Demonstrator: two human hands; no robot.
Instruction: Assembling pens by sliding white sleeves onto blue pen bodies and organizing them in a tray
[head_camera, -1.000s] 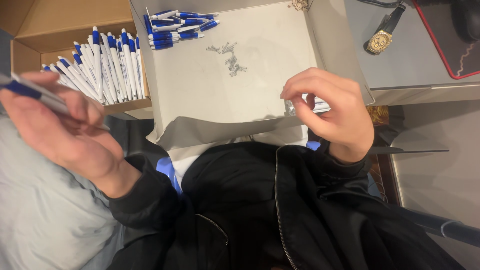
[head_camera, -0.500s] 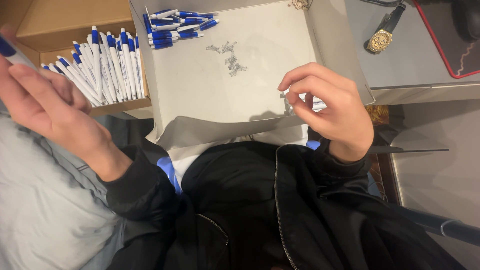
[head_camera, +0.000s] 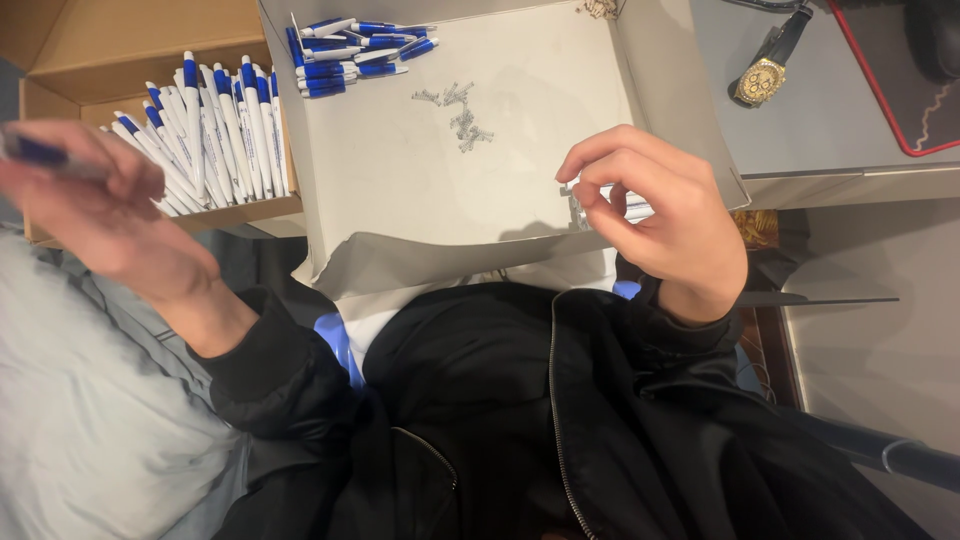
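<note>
Left hand carrying an assembled pen toward the box.
The left hand (head_camera: 105, 215), blurred, has swung leftward, its grip closed on a blue-and-white pen (head_camera: 45, 157) beside the cardboard box (head_camera: 120, 40); the right hand (head_camera: 655, 215) is pinching a white pen part (head_camera: 630, 205).

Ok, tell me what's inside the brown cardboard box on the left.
The brown cardboard box holds a row of white-and-blue pens leaning side by side. The left hand covers its near left corner, so anything there is hidden.
</note>
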